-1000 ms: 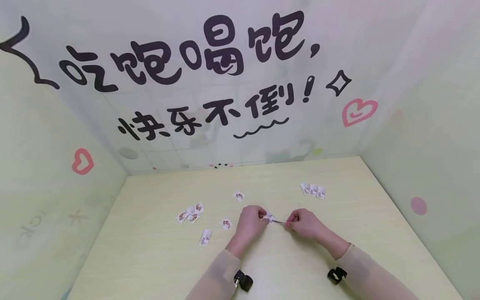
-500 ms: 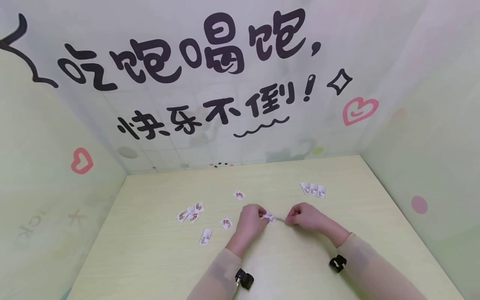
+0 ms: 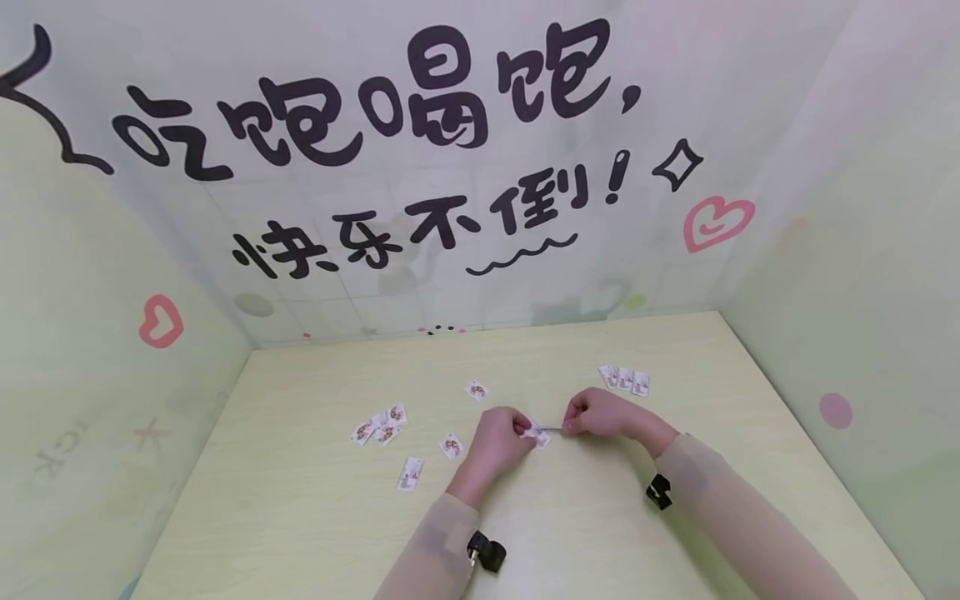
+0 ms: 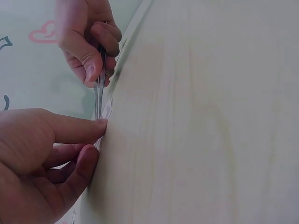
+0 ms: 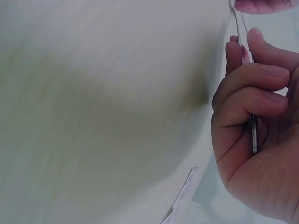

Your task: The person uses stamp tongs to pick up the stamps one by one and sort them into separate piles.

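My left hand (image 3: 498, 446) pinches a small white printed card (image 3: 542, 439) between thumb and fingers, low over the middle of the table. From the right, my right hand (image 3: 598, 413) grips slim metal tweezers (image 4: 99, 98), their shaft running between thumb and curled fingers in the right wrist view. The tweezers' tips reach the card beside my left thumb; whether they grasp it or only touch it I cannot tell. Fingers cover part of the card.
Several printed cards overlap in a cluster (image 3: 381, 425) at left. Single cards lie nearer my left hand: one behind (image 3: 476, 390), one beside it (image 3: 451, 446), one in front (image 3: 410, 473). A row of cards (image 3: 625, 380) is at back right. Printed walls (image 3: 450, 275) bound the table.
My right hand, with the tweezers, has moved away from me and slightly left, so the tweezers meet the card from a new angle. My left hand stays nearly still, pinching the card.
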Demonstrator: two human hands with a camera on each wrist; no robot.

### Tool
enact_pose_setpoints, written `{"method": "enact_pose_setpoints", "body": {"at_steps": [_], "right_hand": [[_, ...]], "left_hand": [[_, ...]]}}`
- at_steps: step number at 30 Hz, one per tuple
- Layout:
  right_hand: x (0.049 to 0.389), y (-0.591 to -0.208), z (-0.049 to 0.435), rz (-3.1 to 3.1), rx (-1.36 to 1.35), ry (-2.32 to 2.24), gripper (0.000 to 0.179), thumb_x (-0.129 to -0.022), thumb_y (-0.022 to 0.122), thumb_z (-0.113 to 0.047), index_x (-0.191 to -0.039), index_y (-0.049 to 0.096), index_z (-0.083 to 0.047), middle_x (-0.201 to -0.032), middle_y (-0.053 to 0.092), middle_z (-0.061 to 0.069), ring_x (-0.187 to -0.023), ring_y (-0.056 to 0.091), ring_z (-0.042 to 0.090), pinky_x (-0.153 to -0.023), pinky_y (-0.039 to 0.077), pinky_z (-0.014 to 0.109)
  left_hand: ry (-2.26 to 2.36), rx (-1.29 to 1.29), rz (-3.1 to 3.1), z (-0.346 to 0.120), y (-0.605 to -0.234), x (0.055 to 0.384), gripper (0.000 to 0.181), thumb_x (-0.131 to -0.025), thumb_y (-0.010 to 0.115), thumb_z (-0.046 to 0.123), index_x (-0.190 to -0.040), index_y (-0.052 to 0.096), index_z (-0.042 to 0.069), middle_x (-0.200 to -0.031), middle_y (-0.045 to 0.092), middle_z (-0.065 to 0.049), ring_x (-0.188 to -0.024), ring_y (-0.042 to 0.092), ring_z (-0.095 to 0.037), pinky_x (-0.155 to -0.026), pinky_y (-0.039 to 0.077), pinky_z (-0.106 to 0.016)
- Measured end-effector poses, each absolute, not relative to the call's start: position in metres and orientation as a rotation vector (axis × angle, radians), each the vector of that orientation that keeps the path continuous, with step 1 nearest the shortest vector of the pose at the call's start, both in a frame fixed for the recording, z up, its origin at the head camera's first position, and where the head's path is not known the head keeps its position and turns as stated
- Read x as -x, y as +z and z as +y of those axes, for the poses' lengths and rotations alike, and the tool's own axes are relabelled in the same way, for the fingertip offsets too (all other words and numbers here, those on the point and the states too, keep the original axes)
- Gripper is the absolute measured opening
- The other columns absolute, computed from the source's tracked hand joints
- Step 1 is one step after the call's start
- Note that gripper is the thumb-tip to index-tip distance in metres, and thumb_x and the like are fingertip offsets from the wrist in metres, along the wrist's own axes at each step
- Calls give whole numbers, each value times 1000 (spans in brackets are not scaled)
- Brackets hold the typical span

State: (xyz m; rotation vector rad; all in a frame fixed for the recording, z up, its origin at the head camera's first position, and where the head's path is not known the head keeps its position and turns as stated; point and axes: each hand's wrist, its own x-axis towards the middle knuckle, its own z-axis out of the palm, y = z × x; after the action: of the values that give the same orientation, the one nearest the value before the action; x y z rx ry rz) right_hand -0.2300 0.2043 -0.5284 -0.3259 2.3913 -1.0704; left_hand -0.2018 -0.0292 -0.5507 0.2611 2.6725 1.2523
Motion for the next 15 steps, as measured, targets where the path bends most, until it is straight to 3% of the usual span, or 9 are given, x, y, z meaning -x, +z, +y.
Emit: {"method": "enact_pose_setpoints", "body": {"at_steps": [15], "right_hand": [[224,-524,195,2407,257,-1083,7,-93,76,-11,-89,72,-8,-85,65,4,-80,57,19,-75,46,32]], "left_hand": [[1280,-270,2689,-31,-550,200,17,-85,89,10,-97,77,4,-86,67,1,-79,61,-14,-76,56,-34]]}}
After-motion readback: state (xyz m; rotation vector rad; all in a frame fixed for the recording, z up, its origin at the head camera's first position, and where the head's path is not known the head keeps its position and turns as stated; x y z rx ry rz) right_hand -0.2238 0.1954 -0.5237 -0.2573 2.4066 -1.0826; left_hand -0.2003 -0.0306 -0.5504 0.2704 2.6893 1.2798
